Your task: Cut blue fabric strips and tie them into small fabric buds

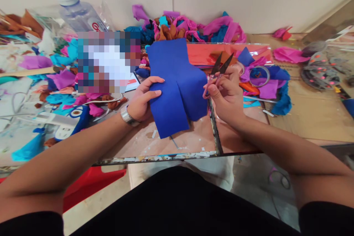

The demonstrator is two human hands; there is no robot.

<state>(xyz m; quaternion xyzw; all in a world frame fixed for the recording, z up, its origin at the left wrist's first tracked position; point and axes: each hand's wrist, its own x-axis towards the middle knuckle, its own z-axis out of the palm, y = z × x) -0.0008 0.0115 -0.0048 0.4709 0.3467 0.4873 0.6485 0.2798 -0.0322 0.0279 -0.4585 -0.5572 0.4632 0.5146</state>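
Note:
A blue sheet [169, 92], looking like paper or thin fabric, is held up over the table's front part. My left hand [145, 97] grips its left edge, with the thumb and fingertips lying on the near face. One long slit runs up into the sheet from its lower edge, and the upper right has a notched corner. Scissors [217, 75] with pink handles and dark, spread blades are in my right hand [228, 97]. Their blades point up and away, just right of the sheet. The right fingers are close to the sheet's right edge; I cannot tell whether they touch it.
Colourful scraps [190, 27] are heaped along the wall. A large bottle [80, 14] stands at the back left, near a blurred-out patch. Right of my hand lie a tape roll [259, 76] and more scraps. Cardboard [312, 114] covers the right side. A red stool [91, 188] is below the table.

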